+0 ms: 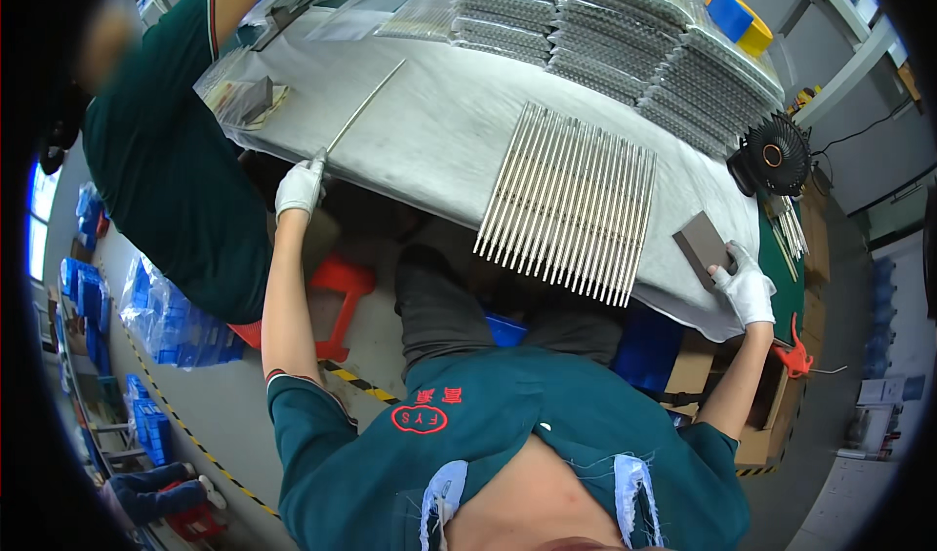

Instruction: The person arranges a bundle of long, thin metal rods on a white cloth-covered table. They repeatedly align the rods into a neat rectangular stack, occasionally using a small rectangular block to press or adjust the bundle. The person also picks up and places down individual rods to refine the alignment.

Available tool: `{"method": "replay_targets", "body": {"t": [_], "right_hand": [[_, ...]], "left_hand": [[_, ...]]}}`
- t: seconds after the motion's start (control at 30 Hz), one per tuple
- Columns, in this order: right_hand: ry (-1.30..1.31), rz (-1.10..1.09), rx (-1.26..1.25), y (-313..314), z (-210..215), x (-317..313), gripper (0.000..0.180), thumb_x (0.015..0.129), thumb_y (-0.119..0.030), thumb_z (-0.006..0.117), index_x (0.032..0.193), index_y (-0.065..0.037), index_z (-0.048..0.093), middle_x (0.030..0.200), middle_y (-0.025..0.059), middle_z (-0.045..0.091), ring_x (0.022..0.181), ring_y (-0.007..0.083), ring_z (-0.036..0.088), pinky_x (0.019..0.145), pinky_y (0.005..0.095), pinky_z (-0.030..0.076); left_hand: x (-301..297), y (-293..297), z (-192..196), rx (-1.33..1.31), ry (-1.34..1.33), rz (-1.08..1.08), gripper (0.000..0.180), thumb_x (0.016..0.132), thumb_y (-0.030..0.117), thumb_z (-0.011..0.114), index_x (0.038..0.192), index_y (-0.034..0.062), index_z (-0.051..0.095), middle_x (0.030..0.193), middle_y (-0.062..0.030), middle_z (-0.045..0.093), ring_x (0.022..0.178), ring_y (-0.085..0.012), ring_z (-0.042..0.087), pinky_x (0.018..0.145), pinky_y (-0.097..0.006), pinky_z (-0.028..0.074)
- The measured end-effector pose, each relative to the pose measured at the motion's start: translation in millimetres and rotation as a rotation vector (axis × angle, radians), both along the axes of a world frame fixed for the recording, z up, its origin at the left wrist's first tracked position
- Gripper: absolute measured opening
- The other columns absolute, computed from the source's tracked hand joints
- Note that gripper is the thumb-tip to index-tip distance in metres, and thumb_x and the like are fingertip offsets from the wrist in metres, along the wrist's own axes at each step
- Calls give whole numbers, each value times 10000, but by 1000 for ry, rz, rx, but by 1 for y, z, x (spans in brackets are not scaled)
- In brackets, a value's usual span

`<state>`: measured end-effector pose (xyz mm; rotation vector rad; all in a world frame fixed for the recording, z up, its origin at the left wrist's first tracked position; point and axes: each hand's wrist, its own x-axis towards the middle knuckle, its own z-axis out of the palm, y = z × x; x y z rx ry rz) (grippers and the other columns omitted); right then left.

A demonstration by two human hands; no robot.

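Left grip (301,186) pinching thin metal rod (367,105) by near end, over surface (439,112); right grip (747,283) pinching grey block (699,244); rod row (571,200), overhanging front edge, could spill if forearm-bumped.

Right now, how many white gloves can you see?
2: one on the left hand, holding a thin metal rod, and one on the right hand, touching a grey block. Others may be hidden.
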<state>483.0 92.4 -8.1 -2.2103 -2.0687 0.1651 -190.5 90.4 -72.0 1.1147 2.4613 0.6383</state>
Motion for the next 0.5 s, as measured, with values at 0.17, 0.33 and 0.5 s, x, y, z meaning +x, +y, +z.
{"method": "replay_targets", "body": {"t": [0.17,0.33,0.5], "right_hand": [[45,-117,-102,-7,33,-32,584,743,-283,751,1241,-44,562,1063,138,664,955,235,654,878,347,480],[610,-79,267,-4,10,13,578,820,-129,712,1339,-52,470,1075,119,635,926,168,627,834,287,504],[886,-25,525,18,-3,8,599,881,-99,662,1408,-27,388,1217,114,569,1072,161,568,944,288,446]], "left_hand": [[-4,-4,-19,228,-329,-55,492,975,452,452,798,26,626,508,-59,524,440,-158,518,471,-299,441],[80,-28,3,552,-771,33,429,974,382,506,758,21,591,493,-13,445,417,-109,450,489,-268,478],[164,-55,-4,596,-1024,26,447,956,413,532,789,2,591,486,5,393,416,-101,408,505,-283,492]]}}
